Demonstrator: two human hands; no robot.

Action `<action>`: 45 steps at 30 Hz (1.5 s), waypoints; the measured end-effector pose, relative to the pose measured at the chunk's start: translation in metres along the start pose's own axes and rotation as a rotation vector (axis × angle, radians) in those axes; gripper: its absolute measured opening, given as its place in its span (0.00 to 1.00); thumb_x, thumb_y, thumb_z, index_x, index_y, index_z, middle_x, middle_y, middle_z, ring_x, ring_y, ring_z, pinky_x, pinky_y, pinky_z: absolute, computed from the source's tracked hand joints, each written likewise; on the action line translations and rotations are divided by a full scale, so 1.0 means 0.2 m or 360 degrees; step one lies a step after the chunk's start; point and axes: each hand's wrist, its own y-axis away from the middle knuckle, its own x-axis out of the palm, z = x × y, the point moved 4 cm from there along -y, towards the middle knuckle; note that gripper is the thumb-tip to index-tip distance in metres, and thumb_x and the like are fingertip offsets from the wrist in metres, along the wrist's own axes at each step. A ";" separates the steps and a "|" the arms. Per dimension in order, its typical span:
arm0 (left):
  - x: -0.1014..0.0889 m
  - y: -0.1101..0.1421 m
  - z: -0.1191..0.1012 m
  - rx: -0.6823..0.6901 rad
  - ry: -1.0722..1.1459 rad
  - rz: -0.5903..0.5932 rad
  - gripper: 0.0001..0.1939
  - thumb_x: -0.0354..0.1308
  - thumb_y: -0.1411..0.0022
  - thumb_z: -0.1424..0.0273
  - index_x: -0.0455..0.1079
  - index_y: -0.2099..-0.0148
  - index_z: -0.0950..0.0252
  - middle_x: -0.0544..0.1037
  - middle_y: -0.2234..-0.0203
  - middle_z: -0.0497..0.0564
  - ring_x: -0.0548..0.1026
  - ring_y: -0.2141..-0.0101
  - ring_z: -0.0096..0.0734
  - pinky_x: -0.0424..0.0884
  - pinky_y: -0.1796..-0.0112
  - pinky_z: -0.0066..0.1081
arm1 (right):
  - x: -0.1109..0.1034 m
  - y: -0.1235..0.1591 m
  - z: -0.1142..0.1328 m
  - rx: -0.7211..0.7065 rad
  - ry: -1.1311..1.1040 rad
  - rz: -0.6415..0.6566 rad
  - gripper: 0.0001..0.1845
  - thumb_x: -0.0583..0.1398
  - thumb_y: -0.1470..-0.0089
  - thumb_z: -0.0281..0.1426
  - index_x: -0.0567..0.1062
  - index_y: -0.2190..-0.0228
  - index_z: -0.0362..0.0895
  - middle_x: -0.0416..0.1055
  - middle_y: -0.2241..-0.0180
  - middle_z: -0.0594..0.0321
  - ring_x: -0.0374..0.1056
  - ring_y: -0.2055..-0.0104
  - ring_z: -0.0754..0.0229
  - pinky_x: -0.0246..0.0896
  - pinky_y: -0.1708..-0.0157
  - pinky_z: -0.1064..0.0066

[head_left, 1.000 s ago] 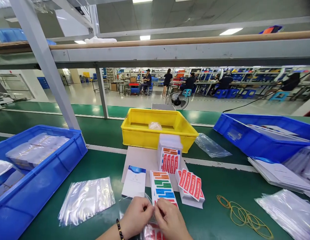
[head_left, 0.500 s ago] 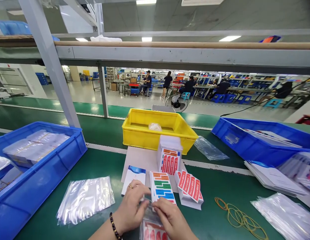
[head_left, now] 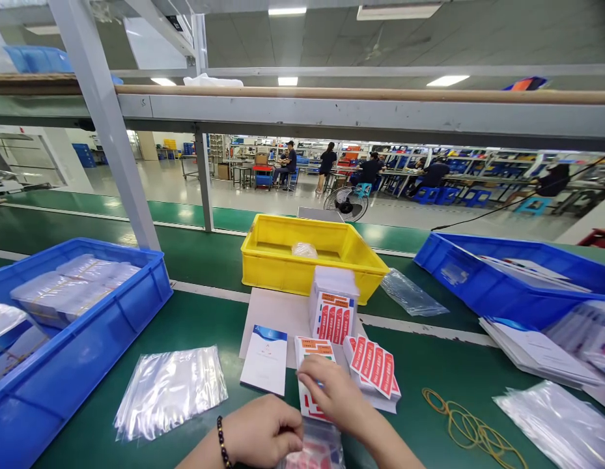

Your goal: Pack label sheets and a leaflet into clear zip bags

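Note:
At the bottom centre lies a clear plastic bag (head_left: 318, 449) with red-printed sheets inside. My left hand (head_left: 266, 431), wearing a dark bead bracelet, is closed at the bag's left edge and pinches it. Farther up, my right hand (head_left: 334, 394) hovers over a stack of colour-printed label sheets (head_left: 309, 348), its fingers pressed together; what they hold, if anything, is hidden. To the left of that stack is a white booklet (head_left: 264, 358) with a blue top. A pile of red label sheets (head_left: 373, 368) sits to the right, and a taller sheet stack (head_left: 335, 312) stands behind.
Flat clear bags (head_left: 172, 387) lie at left, more bags (head_left: 559, 417) at right beside rubber bands (head_left: 465, 423). A yellow bin (head_left: 277, 270) stands at the back, with a blue bin (head_left: 131, 306) at left and another blue bin (head_left: 458, 280) at right. Booklets (head_left: 527, 345) lie near the right bin.
My hands, together at the bag's top edge before, are now apart. The right one moved up over the label sheets; the left moved down, uncovering the booklet.

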 end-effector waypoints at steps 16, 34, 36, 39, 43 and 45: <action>0.05 -0.07 0.13 -0.0401 0.1805 -0.0293 0.41 0.38 0.56 0.36 0.72 0.65 0.69 0.59 0.92 0.42 0.50 0.91 0.18 0.42 0.87 0.23 | -0.08 0.03 0.05 -0.0515 0.0391 -0.0526 0.12 0.49 0.43 0.27 0.72 0.65 0.42 0.67 0.72 0.58 0.61 0.70 0.60 0.55 0.70 0.69; 0.12 -0.06 0.11 -0.0439 0.2091 -0.0130 0.18 0.66 0.58 0.67 0.73 0.65 0.73 0.79 0.69 0.61 0.77 0.67 0.42 0.67 0.58 0.37 | -0.18 -0.10 -0.45 0.0531 0.0255 -0.0319 0.07 0.55 0.55 0.29 0.71 0.80 0.43 0.72 0.75 0.59 0.65 0.68 0.54 0.55 0.65 0.65; 0.13 -0.06 0.12 -0.0505 0.2082 -0.0123 0.17 0.66 0.60 0.69 0.73 0.66 0.73 0.79 0.70 0.60 0.77 0.68 0.41 0.68 0.60 0.37 | -0.26 -0.06 -0.46 0.0562 0.0108 -0.0450 0.11 0.52 0.50 0.34 0.70 0.78 0.44 0.72 0.75 0.61 0.66 0.70 0.57 0.56 0.69 0.68; 0.14 -0.07 0.12 -0.0550 0.2138 -0.0159 0.18 0.67 0.62 0.70 0.72 0.66 0.74 0.79 0.71 0.61 0.77 0.69 0.43 0.68 0.61 0.37 | -0.38 0.02 -0.50 0.0672 -0.0106 -0.0745 0.17 0.47 0.47 0.41 0.69 0.73 0.44 0.72 0.72 0.60 0.67 0.70 0.57 0.58 0.71 0.69; 0.14 -0.08 0.11 -0.0709 0.2292 -0.0273 0.16 0.61 0.51 0.64 0.71 0.65 0.74 0.79 0.72 0.61 0.77 0.69 0.43 0.68 0.61 0.38 | -0.37 0.11 -0.47 0.0791 -0.0361 -0.0880 0.22 0.47 0.49 0.47 0.68 0.74 0.42 0.67 0.82 0.62 0.63 0.81 0.61 0.57 0.80 0.71; 0.15 -0.09 0.09 -0.0736 0.2375 -0.0280 0.19 0.56 0.46 0.60 0.70 0.63 0.74 0.79 0.72 0.61 0.77 0.68 0.42 0.69 0.61 0.38 | -0.27 0.12 -0.40 0.0776 -0.0520 -0.0757 0.20 0.51 0.52 0.47 0.68 0.77 0.43 0.66 0.85 0.65 0.60 0.84 0.63 0.54 0.84 0.73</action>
